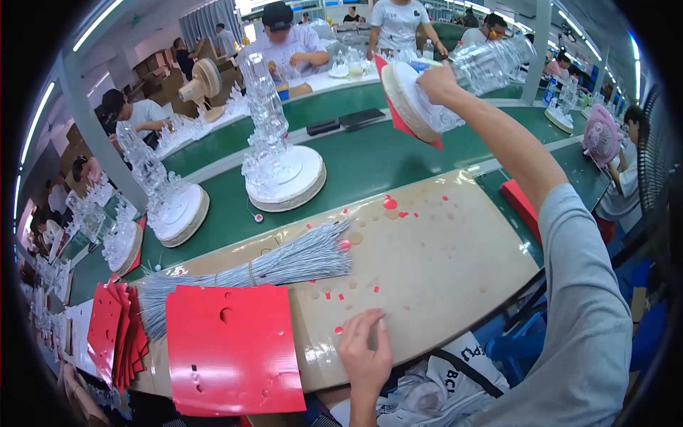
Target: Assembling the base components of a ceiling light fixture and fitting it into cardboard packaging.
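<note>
Out over the green bench, my right hand (437, 84) is closed on a clear plastic castle-like model (491, 67), gripping it near its round white base (405, 99). The model is tipped on its side, its towers toward the right. A red sheet (404, 127) shows at the underside of that base. My left hand (365, 352) is at the near edge of the tan work board (427, 270), fingers loosely bent and apart, with nothing in it. Left of it lie a red sheet with small cutouts (235, 349) and a bundle of thin grey-white wires (299, 257).
Similar clear models stand on the green bench (370, 171), one upright (284, 171) and others (178, 206) leftward. More red sheets (114, 331) lie at far left. Small red scraps (390, 204) dot the board. A pink fan (602, 135) stands right; a person (284, 50) works opposite.
</note>
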A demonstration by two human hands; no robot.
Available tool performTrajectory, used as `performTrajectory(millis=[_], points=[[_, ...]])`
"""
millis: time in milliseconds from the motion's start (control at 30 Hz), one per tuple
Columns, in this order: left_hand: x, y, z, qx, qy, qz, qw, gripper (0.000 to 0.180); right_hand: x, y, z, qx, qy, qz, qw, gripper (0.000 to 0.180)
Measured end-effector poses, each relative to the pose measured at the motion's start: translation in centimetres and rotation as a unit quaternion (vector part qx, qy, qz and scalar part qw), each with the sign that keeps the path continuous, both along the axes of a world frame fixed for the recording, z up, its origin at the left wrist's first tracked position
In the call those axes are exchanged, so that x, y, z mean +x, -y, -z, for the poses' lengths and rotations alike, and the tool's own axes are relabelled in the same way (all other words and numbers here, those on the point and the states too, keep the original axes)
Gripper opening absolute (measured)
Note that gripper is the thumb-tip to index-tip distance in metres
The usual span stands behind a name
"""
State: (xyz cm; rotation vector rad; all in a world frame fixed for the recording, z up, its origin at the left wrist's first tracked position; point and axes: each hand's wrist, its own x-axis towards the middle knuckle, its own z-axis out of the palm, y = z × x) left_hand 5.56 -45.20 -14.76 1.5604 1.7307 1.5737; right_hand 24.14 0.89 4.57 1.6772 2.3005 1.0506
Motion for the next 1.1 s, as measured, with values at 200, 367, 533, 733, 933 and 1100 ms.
performTrajectory(millis=[200, 367, 533, 733, 933, 1100], points=[[0.1, -0.4, -0.5, -0.015, 0.041, 0.024, 0.999, 0.020, -3.9, -5.4, 9.0, 0.004, 0.217, 0.007, 0.976, 0.020], [-0.3, -0.5, -0.7, -0.017, 0.058, 0.059, 0.996, 0.023, -9.2, -5.9, 13.0, -0.027, 0.354, 0.025, 0.934, 0.017], [0.0, -0.9, -0.5, -0.001, 0.083, 0.103, 0.991, 0.024, -7.5, -6.0, 13.0, -0.017, 0.300, 0.003, 0.954, 0.021], [-1.2, -0.1, 0.2, 0.009, 0.047, 0.076, 0.996, 0.026, -23.3, -0.7, 3.2, -0.132, -0.149, -0.314, 0.928, 0.047], [1.4, -0.3, 0.3, 0.063, -0.086, 0.069, 0.992, 0.023, -32.6, 0.0, -8.8, -0.114, -0.704, -0.403, 0.574, 0.061], [1.5, 0.1, 1.3, 0.088, -0.105, 0.053, 0.989, 0.019, -31.6, 4.2, -5.3, -0.162, -0.654, -0.322, 0.665, 0.062]])
